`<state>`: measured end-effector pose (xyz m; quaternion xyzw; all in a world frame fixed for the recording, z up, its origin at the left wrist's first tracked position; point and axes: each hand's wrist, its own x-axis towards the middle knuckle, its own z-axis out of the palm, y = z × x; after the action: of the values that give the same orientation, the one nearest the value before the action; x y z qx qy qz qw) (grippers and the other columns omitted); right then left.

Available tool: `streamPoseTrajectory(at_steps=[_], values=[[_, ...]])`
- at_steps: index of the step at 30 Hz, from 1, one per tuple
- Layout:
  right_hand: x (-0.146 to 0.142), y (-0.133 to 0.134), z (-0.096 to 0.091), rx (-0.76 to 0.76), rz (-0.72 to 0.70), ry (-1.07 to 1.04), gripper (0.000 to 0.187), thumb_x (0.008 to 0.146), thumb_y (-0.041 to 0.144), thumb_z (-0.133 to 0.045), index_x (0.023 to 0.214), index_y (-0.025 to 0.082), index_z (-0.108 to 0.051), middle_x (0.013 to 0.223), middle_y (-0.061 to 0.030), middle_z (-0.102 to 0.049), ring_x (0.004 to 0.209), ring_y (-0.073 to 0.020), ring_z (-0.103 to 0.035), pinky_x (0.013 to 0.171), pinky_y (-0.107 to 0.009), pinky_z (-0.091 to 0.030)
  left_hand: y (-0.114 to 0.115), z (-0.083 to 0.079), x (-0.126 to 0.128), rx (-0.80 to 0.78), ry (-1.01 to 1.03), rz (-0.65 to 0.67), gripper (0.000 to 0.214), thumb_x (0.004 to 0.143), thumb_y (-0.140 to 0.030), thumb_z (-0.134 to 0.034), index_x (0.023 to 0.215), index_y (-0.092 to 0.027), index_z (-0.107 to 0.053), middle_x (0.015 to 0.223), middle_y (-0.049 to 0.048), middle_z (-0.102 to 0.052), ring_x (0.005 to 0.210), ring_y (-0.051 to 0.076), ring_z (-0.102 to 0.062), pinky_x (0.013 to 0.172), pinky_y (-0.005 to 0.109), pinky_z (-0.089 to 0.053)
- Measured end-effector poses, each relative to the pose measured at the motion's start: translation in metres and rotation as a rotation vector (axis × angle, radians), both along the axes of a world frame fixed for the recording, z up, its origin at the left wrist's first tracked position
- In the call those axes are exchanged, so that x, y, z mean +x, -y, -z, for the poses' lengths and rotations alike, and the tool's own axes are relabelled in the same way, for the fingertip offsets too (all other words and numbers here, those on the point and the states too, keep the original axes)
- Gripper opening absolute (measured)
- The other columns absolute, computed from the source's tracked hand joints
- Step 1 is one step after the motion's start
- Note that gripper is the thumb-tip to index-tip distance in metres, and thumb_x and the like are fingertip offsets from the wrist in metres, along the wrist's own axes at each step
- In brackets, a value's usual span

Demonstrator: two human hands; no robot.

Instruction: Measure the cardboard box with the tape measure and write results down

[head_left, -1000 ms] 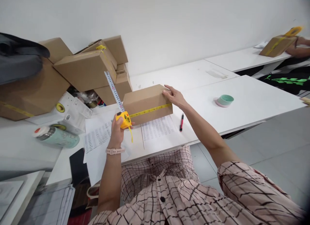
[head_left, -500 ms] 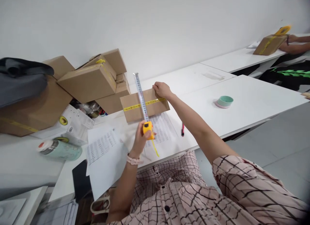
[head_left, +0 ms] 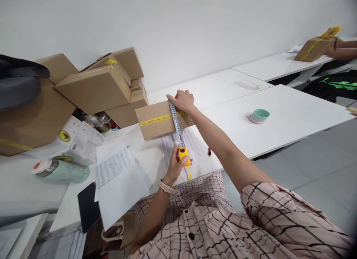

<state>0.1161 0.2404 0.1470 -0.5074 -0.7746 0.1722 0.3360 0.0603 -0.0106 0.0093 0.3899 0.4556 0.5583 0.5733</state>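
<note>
My left hand (head_left: 174,166) is wrapped around a yellow tape measure (head_left: 184,156) near the table's front edge. Its metal blade (head_left: 176,122) is pulled out and runs across a small cardboard box (head_left: 156,126) sealed with yellow tape. At the box's far top edge, my right hand (head_left: 184,100) has its thumb on the blade's end, the other fingers bent. A printed sheet (head_left: 192,140) lies partly under the box. Right of the sheet is a small red and black tool (head_left: 209,152), its kind unclear.
Cardboard boxes (head_left: 95,88) are stacked at the left by the wall. A mint bottle (head_left: 63,170) lies near more papers (head_left: 119,192). A green bowl (head_left: 260,115) stands on the table to the right. Farther off, another person's arms (head_left: 343,49) are beside a box (head_left: 314,49).
My left hand has moved the tape measure right and slightly nearer. The blade's free end has come down to the box's far edge, and my right thumb has moved onto it.
</note>
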Motion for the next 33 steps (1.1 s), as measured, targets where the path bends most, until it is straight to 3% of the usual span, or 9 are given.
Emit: streamPoseTrajectory(at_steps=[7, 13, 21, 24, 28, 30, 33], values=[[0.004, -0.003, 0.003, -0.006, -0.030, -0.007, 0.054, 0.088, 0.072, -0.053, 0.096, 0.019, -0.062, 0.105, -0.0162, -0.067, 0.118, -0.0383, -0.052, 0.099, -0.055, -0.045, -0.005, 0.014, 0.012, 0.047, -0.054, 0.014, 0.058, 0.077, -0.044, -0.082, 0.122, -0.029, -0.049, 0.115, 0.0015, -0.060, 0.094, 0.016, -0.067, 0.083, 0.033, -0.060], [0.007, 0.001, 0.000, -0.009, -0.029, 0.026, 0.051, 0.088, 0.070, -0.052, 0.093, 0.019, -0.058, 0.105, -0.0148, -0.067, 0.114, -0.0355, -0.053, 0.095, -0.053, -0.046, -0.010, 0.027, 0.008, -0.042, -0.059, -0.043, 0.071, 0.073, -0.040, -0.085, 0.128, -0.026, -0.043, 0.115, 0.0044, -0.063, 0.096, 0.017, -0.066, 0.085, 0.034, -0.058], [0.010, 0.004, -0.003, -0.008, -0.027, 0.098, 0.056, 0.091, 0.073, -0.044, 0.096, 0.019, -0.058, 0.107, -0.0151, -0.065, 0.114, -0.0347, -0.053, 0.093, -0.052, -0.047, -0.009, 0.024, 0.005, -0.054, -0.040, -0.027, 0.076, 0.070, -0.041, -0.086, 0.130, -0.024, -0.042, 0.112, 0.0057, -0.066, 0.095, 0.019, -0.068, 0.084, 0.037, -0.057], [0.009, 0.004, -0.003, 0.009, -0.033, 0.103, 0.059, 0.096, 0.073, -0.033, 0.098, 0.019, -0.057, 0.106, -0.0155, -0.064, 0.115, -0.0349, -0.052, 0.093, -0.052, -0.046, 0.009, 0.018, -0.001, -0.026, -0.011, 0.008, 0.077, 0.073, -0.046, -0.085, 0.133, -0.026, -0.041, 0.118, 0.0082, -0.066, 0.095, 0.022, -0.071, 0.087, 0.040, -0.057], [0.009, 0.013, 0.001, 0.053, -0.014, 0.121, 0.062, 0.098, 0.072, -0.024, 0.102, 0.019, -0.056, 0.107, -0.0153, -0.062, 0.117, -0.0350, -0.050, 0.092, -0.051, -0.047, 0.056, 0.010, -0.016, -0.011, -0.020, -0.006, 0.077, 0.077, -0.046, -0.082, 0.138, -0.029, -0.039, 0.128, 0.0119, -0.064, 0.103, 0.026, -0.071, 0.087, 0.042, -0.059], [0.013, 0.025, 0.011, 0.105, 0.008, 0.107, 0.062, 0.098, 0.073, -0.026, 0.104, 0.019, -0.056, 0.107, -0.0151, -0.062, 0.117, -0.0349, -0.049, 0.090, -0.049, -0.048, 0.082, 0.009, -0.025, -0.035, -0.044, -0.051, 0.075, 0.079, -0.045, -0.080, 0.139, -0.029, -0.038, 0.132, 0.0129, -0.063, 0.107, 0.027, -0.071, 0.089, 0.043, -0.058], [0.027, 0.056, 0.040, 0.204, 0.024, 0.052, 0.060, 0.097, 0.073, -0.031, 0.105, 0.020, -0.056, 0.108, -0.0149, -0.064, 0.116, -0.0342, -0.048, 0.089, -0.047, -0.048, 0.115, 0.010, -0.034, -0.082, -0.091, -0.080, 0.079, 0.079, -0.046, -0.080, 0.142, -0.029, -0.035, 0.135, 0.0151, -0.061, 0.113, 0.030, -0.069, 0.091, 0.043, -0.058]])
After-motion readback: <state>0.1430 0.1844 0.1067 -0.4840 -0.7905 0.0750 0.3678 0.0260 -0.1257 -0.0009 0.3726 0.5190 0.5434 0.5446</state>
